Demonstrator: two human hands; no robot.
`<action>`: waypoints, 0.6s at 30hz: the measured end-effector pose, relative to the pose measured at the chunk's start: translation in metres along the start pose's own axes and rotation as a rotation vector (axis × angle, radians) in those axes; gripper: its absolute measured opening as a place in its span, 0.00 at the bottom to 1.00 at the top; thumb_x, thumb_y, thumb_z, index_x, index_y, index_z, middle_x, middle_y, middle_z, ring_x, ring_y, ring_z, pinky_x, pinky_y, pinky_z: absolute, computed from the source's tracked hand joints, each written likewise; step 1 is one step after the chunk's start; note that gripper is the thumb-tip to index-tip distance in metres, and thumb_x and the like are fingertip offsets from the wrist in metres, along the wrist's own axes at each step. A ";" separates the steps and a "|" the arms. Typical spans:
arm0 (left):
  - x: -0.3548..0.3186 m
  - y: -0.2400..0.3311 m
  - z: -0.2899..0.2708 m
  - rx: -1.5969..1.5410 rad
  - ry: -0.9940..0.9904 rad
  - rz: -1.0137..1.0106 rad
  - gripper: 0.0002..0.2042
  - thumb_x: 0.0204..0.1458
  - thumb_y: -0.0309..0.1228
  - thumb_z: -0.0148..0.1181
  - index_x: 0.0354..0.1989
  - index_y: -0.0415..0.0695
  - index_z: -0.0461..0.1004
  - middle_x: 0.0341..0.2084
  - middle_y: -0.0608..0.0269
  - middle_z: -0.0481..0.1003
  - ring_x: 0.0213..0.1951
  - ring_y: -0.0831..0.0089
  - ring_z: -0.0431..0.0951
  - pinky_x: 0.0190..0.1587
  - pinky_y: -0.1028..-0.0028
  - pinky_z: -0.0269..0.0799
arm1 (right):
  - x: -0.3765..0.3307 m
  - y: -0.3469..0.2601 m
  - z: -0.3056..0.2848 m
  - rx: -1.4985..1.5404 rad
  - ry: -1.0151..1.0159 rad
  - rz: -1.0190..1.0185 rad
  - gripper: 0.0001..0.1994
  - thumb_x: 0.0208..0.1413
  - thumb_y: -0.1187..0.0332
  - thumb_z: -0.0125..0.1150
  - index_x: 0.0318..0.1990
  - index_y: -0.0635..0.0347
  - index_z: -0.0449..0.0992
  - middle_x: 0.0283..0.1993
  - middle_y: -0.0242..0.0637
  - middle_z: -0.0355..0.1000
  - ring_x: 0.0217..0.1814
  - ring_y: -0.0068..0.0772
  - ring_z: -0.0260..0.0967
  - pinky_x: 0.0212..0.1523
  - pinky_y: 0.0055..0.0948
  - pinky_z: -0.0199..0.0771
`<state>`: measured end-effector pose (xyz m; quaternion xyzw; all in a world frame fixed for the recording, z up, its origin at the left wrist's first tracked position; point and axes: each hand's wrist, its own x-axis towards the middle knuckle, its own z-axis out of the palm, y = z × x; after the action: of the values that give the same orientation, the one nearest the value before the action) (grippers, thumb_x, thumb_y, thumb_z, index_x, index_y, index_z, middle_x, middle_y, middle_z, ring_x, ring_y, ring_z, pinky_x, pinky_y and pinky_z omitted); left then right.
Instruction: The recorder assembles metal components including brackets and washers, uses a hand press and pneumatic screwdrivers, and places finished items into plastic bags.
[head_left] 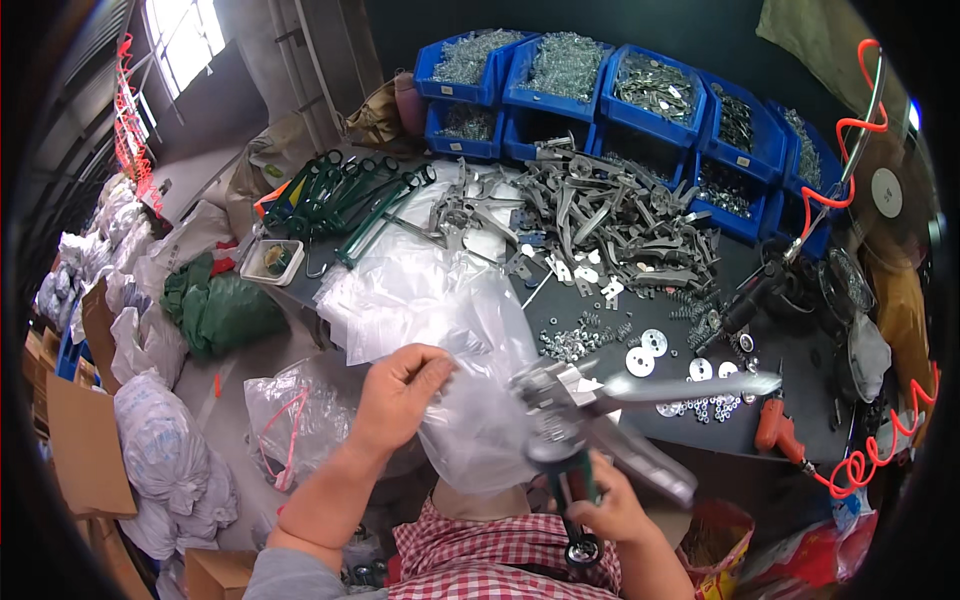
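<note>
My left hand (pixel 402 393) is closed in a pinch on the upper edge of a clear plastic bag (pixel 475 445), which hangs over the table's front edge. In my right hand (pixel 612 506) is a metal tool (pixel 552 425) with a dark green handle and long grey levers pointing right, blurred by motion. Its head is close beside the bag; whether any part is inside, I cannot tell. A pile of flat clear bags (pixel 385 300) lies on the table just beyond my left hand.
Blue bins (pixel 560 75) of small metal parts line the back. Grey metal levers (pixel 625 210) are heaped before them. Green-handled parts (pixel 350 195) lie far left. Springs, nuts and discs (pixel 640 362) are scattered centre right, near an orange power driver (pixel 778 430) and coiled red hose (pixel 855 480).
</note>
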<state>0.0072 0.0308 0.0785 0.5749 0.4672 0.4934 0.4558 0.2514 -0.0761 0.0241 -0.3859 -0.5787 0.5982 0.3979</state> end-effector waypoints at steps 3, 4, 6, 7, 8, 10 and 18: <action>0.015 0.020 0.006 0.026 -0.016 0.023 0.09 0.54 0.31 0.53 0.28 0.37 0.72 0.14 0.75 0.65 0.18 0.90 0.58 0.20 0.86 0.52 | 0.005 0.032 0.013 -0.262 0.102 -0.082 0.29 0.44 0.64 0.64 0.53 0.66 0.63 0.52 0.45 0.64 0.49 0.40 0.66 0.50 0.31 0.65; 0.019 0.024 0.005 0.085 -0.020 0.048 0.08 0.54 0.30 0.53 0.28 0.37 0.72 0.13 0.76 0.64 0.17 0.90 0.57 0.19 0.86 0.50 | 0.013 0.030 0.018 -0.555 0.157 -0.172 0.29 0.44 0.64 0.62 0.55 0.66 0.61 0.55 0.47 0.62 0.51 0.44 0.66 0.51 0.34 0.65; 0.023 0.033 0.011 0.096 -0.035 0.105 0.08 0.53 0.30 0.54 0.27 0.37 0.72 0.13 0.77 0.63 0.17 0.90 0.56 0.19 0.86 0.50 | 0.019 0.019 0.025 -0.634 0.104 0.042 0.32 0.45 0.63 0.61 0.57 0.67 0.57 0.57 0.51 0.57 0.51 0.50 0.64 0.48 0.36 0.68; 0.023 0.038 0.015 0.149 -0.053 0.160 0.09 0.53 0.30 0.54 0.26 0.37 0.72 0.13 0.77 0.63 0.17 0.90 0.56 0.19 0.86 0.49 | 0.020 0.018 0.028 -0.654 0.092 0.109 0.32 0.46 0.61 0.60 0.57 0.66 0.56 0.58 0.50 0.55 0.50 0.51 0.64 0.47 0.38 0.68; 0.021 0.043 0.018 0.200 -0.072 0.215 0.09 0.52 0.30 0.54 0.25 0.37 0.73 0.13 0.77 0.63 0.17 0.90 0.56 0.18 0.86 0.49 | 0.021 0.019 0.030 -0.673 0.081 0.178 0.33 0.47 0.59 0.59 0.58 0.66 0.55 0.59 0.50 0.54 0.50 0.52 0.65 0.47 0.39 0.68; 0.014 0.046 0.022 0.186 -0.027 0.301 0.09 0.52 0.29 0.54 0.24 0.37 0.72 0.12 0.77 0.63 0.17 0.90 0.56 0.18 0.85 0.49 | 0.025 0.022 0.033 -0.722 0.129 0.115 0.33 0.49 0.55 0.56 0.58 0.64 0.55 0.60 0.51 0.51 0.48 0.54 0.65 0.47 0.41 0.67; 0.015 0.049 0.027 0.085 0.099 0.344 0.08 0.50 0.27 0.54 0.22 0.36 0.72 0.11 0.72 0.65 0.16 0.87 0.59 0.19 0.83 0.53 | 0.034 -0.012 0.025 -0.562 -0.055 0.394 0.37 0.50 0.44 0.51 0.60 0.61 0.51 0.48 0.55 0.65 0.48 0.56 0.65 0.46 0.41 0.67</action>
<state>0.0398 0.0370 0.1267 0.6401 0.4042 0.5718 0.3162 0.2155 -0.0540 0.0372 -0.5684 -0.6458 0.4909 0.1372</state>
